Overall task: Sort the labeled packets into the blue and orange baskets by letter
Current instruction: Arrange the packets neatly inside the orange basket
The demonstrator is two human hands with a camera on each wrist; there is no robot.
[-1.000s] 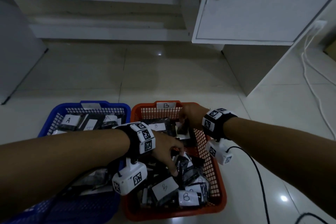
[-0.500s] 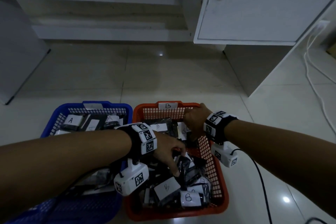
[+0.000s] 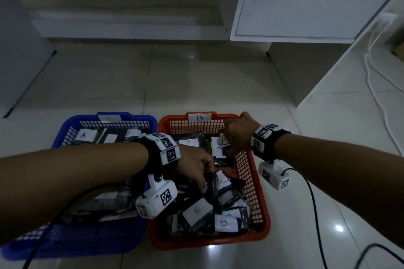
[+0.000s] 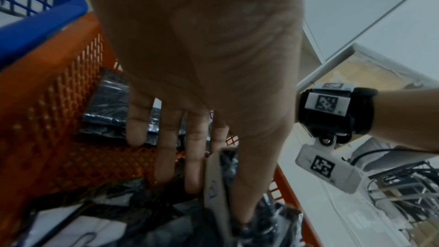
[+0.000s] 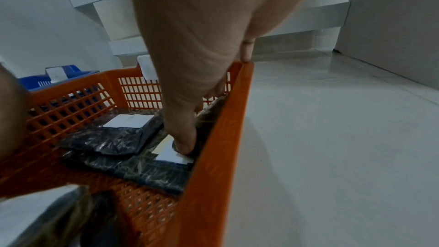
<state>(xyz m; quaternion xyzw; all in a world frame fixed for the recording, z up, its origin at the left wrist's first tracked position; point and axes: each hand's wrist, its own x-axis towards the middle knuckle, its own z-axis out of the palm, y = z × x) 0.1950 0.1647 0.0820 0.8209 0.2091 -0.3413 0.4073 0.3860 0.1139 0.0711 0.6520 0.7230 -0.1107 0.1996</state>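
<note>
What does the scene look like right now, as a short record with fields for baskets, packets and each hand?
Blue basket: left, holds packets labelled A
Orange basket: right, tagged B, holds packets labelled B
Left hand: inside orange basket, pinching a dark packet
Right hand: at orange basket's far right corner, gripping a labelled packet

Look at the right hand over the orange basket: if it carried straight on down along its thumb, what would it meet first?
The right hand would probably meet the white-labelled packet lying against the orange basket wall; its thumb already touches it.
</note>
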